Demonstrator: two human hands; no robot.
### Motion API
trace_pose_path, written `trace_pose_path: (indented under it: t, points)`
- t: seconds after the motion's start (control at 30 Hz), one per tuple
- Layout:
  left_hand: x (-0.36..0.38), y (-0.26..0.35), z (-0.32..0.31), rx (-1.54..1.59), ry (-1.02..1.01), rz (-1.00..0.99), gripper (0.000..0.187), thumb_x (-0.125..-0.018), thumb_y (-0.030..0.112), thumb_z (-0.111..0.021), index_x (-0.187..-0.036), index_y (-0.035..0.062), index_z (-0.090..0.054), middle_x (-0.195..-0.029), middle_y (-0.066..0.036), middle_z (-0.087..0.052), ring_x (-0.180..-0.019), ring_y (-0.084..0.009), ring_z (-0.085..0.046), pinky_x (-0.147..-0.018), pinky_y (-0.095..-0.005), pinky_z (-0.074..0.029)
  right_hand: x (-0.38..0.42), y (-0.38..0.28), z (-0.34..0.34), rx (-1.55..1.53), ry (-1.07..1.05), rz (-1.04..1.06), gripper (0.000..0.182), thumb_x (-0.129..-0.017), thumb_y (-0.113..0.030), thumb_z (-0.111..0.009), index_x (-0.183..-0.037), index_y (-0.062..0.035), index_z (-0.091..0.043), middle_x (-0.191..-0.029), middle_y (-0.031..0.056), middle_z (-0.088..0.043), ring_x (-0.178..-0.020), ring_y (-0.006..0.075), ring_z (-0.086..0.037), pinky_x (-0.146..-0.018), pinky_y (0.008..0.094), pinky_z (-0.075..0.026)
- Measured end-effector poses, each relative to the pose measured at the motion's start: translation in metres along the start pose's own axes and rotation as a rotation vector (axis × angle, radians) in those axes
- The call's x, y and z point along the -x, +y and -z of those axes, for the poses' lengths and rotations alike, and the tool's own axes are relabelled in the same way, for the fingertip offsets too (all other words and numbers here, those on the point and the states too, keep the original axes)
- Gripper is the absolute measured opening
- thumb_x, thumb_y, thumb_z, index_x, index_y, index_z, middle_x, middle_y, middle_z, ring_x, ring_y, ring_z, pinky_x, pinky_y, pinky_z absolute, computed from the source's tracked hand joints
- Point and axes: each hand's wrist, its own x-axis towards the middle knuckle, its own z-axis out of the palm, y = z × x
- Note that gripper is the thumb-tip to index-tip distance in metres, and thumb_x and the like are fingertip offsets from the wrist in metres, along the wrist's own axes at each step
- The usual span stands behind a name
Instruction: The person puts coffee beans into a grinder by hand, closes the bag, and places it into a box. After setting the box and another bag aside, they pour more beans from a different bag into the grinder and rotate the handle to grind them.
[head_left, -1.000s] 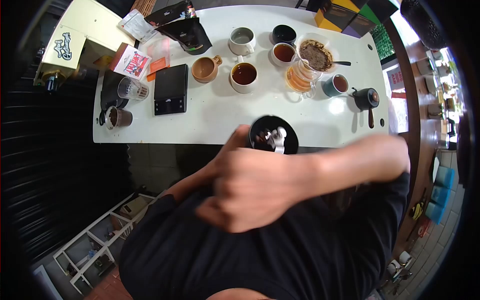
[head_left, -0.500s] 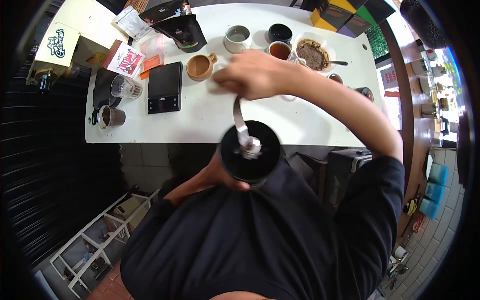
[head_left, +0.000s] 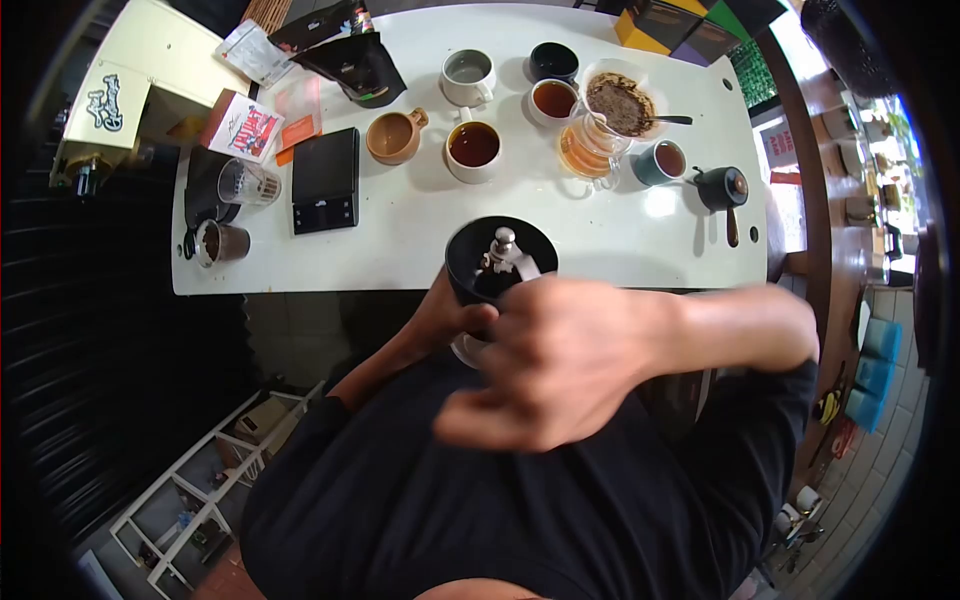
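Note:
A hand coffee grinder (head_left: 462, 258) with a round black top stands in front of my torso, by the near edge of the table. My left hand (head_left: 440, 312) wraps around its body from the left, the thumb showing at the front. My right hand (head_left: 560, 370), blurred, is closed at the end of the grinder's metal crank (head_left: 524, 266) and hides the knob. Dark pieces, probably coffee beans, show inside the top around the silver hub. The grinder's lower part is mostly hidden behind my right hand.
On the white table (head_left: 400, 245) are a black scale (head_left: 325, 185), a brown cup (head_left: 388, 150), a white mug (head_left: 472, 175) of dark liquid, and a glass server (head_left: 580, 160) with a filter (head_left: 652, 85) of wet grounds. A black kettle-like pot (head_left: 712, 188) stands right.
My right hand has swung the crank from the far side, over the table, round to the near side by my chest. The white mug and glass server are now uncovered. My left hand keeps its hold.

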Motion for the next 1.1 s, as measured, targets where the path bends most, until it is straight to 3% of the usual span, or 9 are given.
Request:
trace_pose_path:
  t: [0.2,0.3,0.37,0.5,0.63,0.83,1.0,1.03,1.1]
  points:
    - [0.016,0.074,-0.044,-0.697,-0.187,0.444,0.097,-0.065,0.035,-0.091,-0.143,0.0005,-0.046,-0.144,-0.007,-0.051,-0.134,-0.019,-0.047,-0.113,-0.0368,-0.037,-0.079,0.051,-0.019,-0.036,-0.302,0.059,0.019,-0.078,-0.018,-0.061,-0.089,-0.0039,-0.065,-0.061,0.01,-0.066,-0.06,0.0305,-0.069,-0.047,0.0404,-0.05]
    - [0.041,-0.023,-0.004,-0.048,-0.02,-0.193,0.113,-0.047,0.044,-0.099,-0.138,0.002,-0.047,-0.133,-0.01,-0.057,-0.124,-0.0199,-0.054,-0.108,-0.0405,-0.042,-0.035,0.125,-0.043,-0.02,-0.005,-0.08,0.027,-0.076,-0.017,-0.064,-0.1,-0.0046,-0.067,-0.059,0.0142,-0.062,-0.057,0.037,-0.063,-0.055,0.0437,-0.05]
    - [0.042,-0.019,0.005,0.21,-0.043,-0.094,0.106,-0.056,0.048,-0.097,-0.138,0.0016,-0.047,-0.128,-0.007,-0.06,-0.118,-0.0184,-0.058,-0.102,-0.036,-0.047,0.012,0.139,-0.038,-0.059,-0.238,-0.429,0.031,-0.077,-0.014,-0.061,-0.106,-0.0047,-0.068,-0.057,0.0163,-0.057,-0.054,0.0379,-0.06,-0.057,0.0462,-0.047]
    - [0.044,-0.014,0.009,0.275,0.153,-0.041,0.11,-0.058,0.058,-0.093,-0.139,0.0009,-0.045,-0.128,-0.008,-0.06,-0.119,-0.0173,-0.058,-0.103,-0.0349,-0.047,0.078,0.077,-0.018,0.018,-0.228,-0.66,0.016,-0.083,-0.013,-0.056,-0.095,-0.0073,-0.064,-0.053,0.0117,-0.053,-0.044,0.0301,-0.054,-0.046,0.0443,-0.042]
    - [0.043,0.0,0.006,0.134,0.161,-0.054,0.112,-0.06,0.06,-0.091,-0.141,-0.0003,-0.043,-0.13,-0.009,-0.059,-0.119,-0.0175,-0.058,-0.103,-0.0353,-0.046,0.062,0.001,0.009,0.183,-0.124,-0.344,0.013,-0.064,-0.013,-0.06,-0.077,-0.0137,-0.06,-0.049,-0.0015,-0.034,-0.038,0.0172,-0.041,-0.038,0.0343,-0.034]
    - [0.018,0.019,-0.001,-0.263,0.138,0.047,0.11,-0.059,0.052,-0.094,-0.141,0.0002,-0.042,-0.13,-0.009,-0.058,-0.12,-0.0181,-0.056,-0.103,-0.0362,-0.046,-0.01,-0.019,-0.015,0.071,0.058,0.09,0.022,-0.068,-0.018,-0.064,-0.066,-0.0165,-0.042,-0.049,-0.0088,-0.026,-0.038,0.0063,-0.033,-0.038,0.0275,-0.023]
    - [0.029,0.037,-0.019,-0.845,-0.116,0.368,0.114,-0.051,0.051,-0.096,-0.14,0.0007,-0.044,-0.131,-0.01,-0.057,-0.122,-0.0216,-0.056,-0.106,-0.0388,-0.044,-0.087,0.037,-0.025,0.032,-0.273,0.078,0.02,-0.078,-0.023,-0.062,-0.084,-0.0042,-0.066,-0.065,0.0101,-0.066,-0.066,0.0317,-0.07,-0.056,0.0442,-0.054]
    - [0.038,0.015,-0.008,-0.534,-0.126,0.025,0.113,-0.053,0.052,-0.095,-0.14,0.0009,-0.044,-0.133,-0.011,-0.055,-0.125,-0.0249,-0.054,-0.109,-0.0413,-0.042,-0.102,0.054,-0.029,0.045,-0.415,-0.04,0.022,-0.076,-0.021,-0.062,-0.088,-0.0028,-0.067,-0.068,0.0115,-0.067,-0.07,0.0348,-0.07,-0.058,0.0449,-0.054]
    - [0.036,0.016,-0.011,-0.145,-0.123,0.009,0.107,-0.059,0.062,-0.09,-0.137,0.0004,-0.048,-0.129,-0.011,-0.058,-0.12,-0.0246,-0.057,-0.105,-0.0411,-0.045,-0.08,0.094,-0.047,-0.124,-0.155,-0.085,0.025,-0.076,-0.016,-0.061,-0.097,-0.0038,-0.068,-0.079,0.017,-0.066,-0.082,0.038,-0.067,-0.069,0.0494,-0.052]
